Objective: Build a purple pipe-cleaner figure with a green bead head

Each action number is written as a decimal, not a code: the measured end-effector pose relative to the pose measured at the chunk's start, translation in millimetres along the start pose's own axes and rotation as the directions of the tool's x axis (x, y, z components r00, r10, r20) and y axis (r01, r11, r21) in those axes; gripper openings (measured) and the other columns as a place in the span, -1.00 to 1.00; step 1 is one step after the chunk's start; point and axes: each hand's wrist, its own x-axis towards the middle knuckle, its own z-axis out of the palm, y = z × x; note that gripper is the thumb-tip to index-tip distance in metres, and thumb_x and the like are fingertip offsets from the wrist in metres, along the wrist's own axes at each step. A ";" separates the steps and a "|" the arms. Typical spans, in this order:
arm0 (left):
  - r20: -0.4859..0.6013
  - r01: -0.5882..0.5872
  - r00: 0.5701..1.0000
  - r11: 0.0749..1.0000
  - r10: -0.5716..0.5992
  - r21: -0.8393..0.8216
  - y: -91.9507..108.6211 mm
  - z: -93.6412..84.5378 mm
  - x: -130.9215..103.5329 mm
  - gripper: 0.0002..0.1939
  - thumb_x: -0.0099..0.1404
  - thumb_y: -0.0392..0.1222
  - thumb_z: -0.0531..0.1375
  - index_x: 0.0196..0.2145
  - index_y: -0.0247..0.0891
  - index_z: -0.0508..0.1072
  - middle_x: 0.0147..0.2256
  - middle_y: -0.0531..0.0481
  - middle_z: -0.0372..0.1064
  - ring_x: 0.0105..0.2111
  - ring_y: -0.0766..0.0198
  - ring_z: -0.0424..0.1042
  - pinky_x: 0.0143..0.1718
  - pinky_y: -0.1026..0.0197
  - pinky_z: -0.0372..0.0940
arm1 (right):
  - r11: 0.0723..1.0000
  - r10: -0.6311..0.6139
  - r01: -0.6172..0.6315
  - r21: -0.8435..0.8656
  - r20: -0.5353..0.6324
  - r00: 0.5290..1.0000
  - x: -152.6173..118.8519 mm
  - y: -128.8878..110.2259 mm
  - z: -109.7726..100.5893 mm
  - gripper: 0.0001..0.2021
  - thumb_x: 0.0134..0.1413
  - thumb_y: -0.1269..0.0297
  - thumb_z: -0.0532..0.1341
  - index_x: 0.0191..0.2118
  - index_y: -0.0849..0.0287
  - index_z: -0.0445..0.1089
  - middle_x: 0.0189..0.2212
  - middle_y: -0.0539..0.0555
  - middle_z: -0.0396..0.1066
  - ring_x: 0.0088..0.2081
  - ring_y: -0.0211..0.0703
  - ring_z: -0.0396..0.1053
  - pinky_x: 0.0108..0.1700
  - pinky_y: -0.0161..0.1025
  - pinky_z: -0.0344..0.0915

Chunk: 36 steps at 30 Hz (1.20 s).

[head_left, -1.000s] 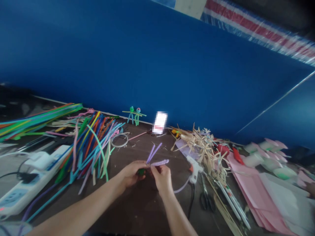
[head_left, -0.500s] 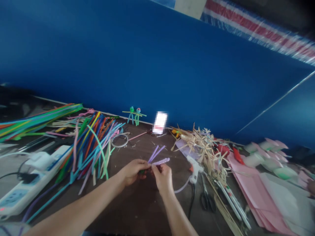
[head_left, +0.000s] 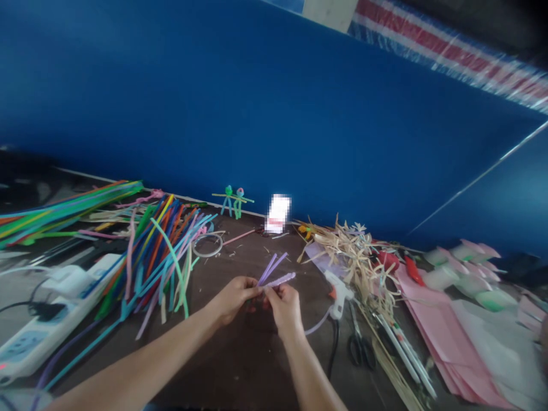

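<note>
The power strip (head_left: 64, 322) lies at my far left, presumably to keep outlets within cord reach. Beside it, loose coloured stems (head_left: 160, 245) fan out, which likely makes single pieces easy to pick. Two small stem figures (head_left: 233, 200) stand against the wall (head_left: 274, 114), probably using it as a prop.

My left hand (head_left: 231, 299) is closed in a fingertip pinch on the base of the purple stems (head_left: 267, 269), whose free ends point up and away, seemingly to leave them unobstructed. The bright screen (head_left: 278, 213) stands behind, facing me, apparently for viewing. My right hand (head_left: 285, 305) pinches the lilac strip (head_left: 282, 279) near that base; the close two-hand grip appears to steady the joint. Purple stems and lilac strip are held above the table (head_left: 248, 365). How they join is hidden by my fingers.

To the right, the glue gun (head_left: 340, 294) and scissors (head_left: 362, 349) lie apart from my fingers, likely for access and safety.
</note>
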 end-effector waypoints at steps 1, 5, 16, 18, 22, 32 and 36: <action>-0.017 -0.018 1.000 1.000 0.018 0.009 -1.4 0.6 0.5 -0.74 -0.13 -0.09 0.25 -0.60 -0.35 0.32 -0.66 0.09 0.22 -0.62 0.40 0.21 -0.61 0.35 0.12 | 1.000 0.008 -0.008 0.003 -0.003 1.000 -0.1 0.0 0.2 -0.81 -0.19 0.24 0.19 -0.64 0.24 0.28 -0.77 -0.05 0.27 -0.69 -0.30 0.22 -0.62 -0.39 0.16; -0.066 -0.073 0.995 0.994 0.079 0.084 -5.3 2.3 1.7 -0.74 -0.09 -0.08 0.22 -0.54 -0.35 0.33 -0.64 0.08 0.24 -0.62 0.37 0.23 -0.60 0.33 0.15 | 1.000 0.015 -0.015 -0.014 -0.022 1.000 -0.3 -0.3 0.6 -0.80 -0.20 0.23 0.18 -0.66 0.22 0.26 -0.78 -0.05 0.26 -0.71 -0.31 0.20 -0.65 -0.39 0.13; -0.012 -0.019 1.000 0.998 0.020 0.052 -1.0 -0.6 -1.2 -0.76 -0.09 -0.09 0.22 -0.55 -0.34 0.34 -0.61 0.07 0.25 -0.58 0.36 0.24 -0.60 0.35 0.14 | 0.999 0.023 -0.022 -0.028 0.024 0.999 2.3 0.0 -2.0 -0.79 -0.20 0.24 0.18 -0.68 0.23 0.27 -0.79 -0.05 0.27 -0.72 -0.31 0.21 -0.65 -0.40 0.12; -0.038 -0.014 0.999 0.998 0.016 0.060 -3.2 -0.3 0.0 -0.77 -0.10 -0.10 0.22 -0.54 -0.34 0.33 -0.64 0.10 0.24 -0.60 0.37 0.23 -0.60 0.35 0.14 | 0.999 0.025 -0.023 -0.048 0.032 0.999 2.0 -1.1 -2.7 -0.79 -0.20 0.24 0.18 -0.68 0.23 0.28 -0.79 -0.04 0.27 -0.72 -0.30 0.22 -0.65 -0.39 0.13; -0.061 -0.065 0.996 0.993 0.071 0.098 -9.6 -0.1 3.7 -0.76 -0.08 -0.08 0.21 -0.54 -0.32 0.33 -0.65 0.11 0.26 -0.61 0.36 0.24 -0.60 0.34 0.16 | 0.997 0.003 0.000 -0.083 0.037 0.999 1.3 -4.0 -2.8 -0.79 -0.19 0.24 0.18 -0.69 0.23 0.28 -0.81 -0.05 0.26 -0.72 -0.30 0.21 -0.65 -0.39 0.10; -0.111 -0.065 0.992 0.998 0.062 -0.027 -11.4 4.6 2.8 -0.78 -0.04 -0.10 0.19 -0.54 -0.33 0.32 -0.63 0.12 0.23 -0.60 0.36 0.27 -0.57 0.33 0.18 | 0.997 -0.009 0.013 -0.079 0.057 0.998 1.8 -4.1 -0.4 -0.85 -0.17 0.28 0.16 -0.59 0.24 0.32 -0.76 -0.05 0.28 -0.71 -0.31 0.20 -0.65 -0.39 0.12; -0.113 -0.050 0.993 0.996 0.041 -0.077 -11.7 4.6 2.2 -0.77 -0.07 -0.11 0.22 -0.52 -0.34 0.33 -0.63 0.11 0.22 -0.61 0.38 0.26 -0.58 0.34 0.18 | 0.979 -0.078 0.084 -0.187 0.039 0.996 3.2 2.1 -1.9 -0.87 -0.17 0.30 0.16 -0.58 0.23 0.33 -0.69 0.01 0.35 -0.65 -0.25 0.27 -0.61 -0.37 0.15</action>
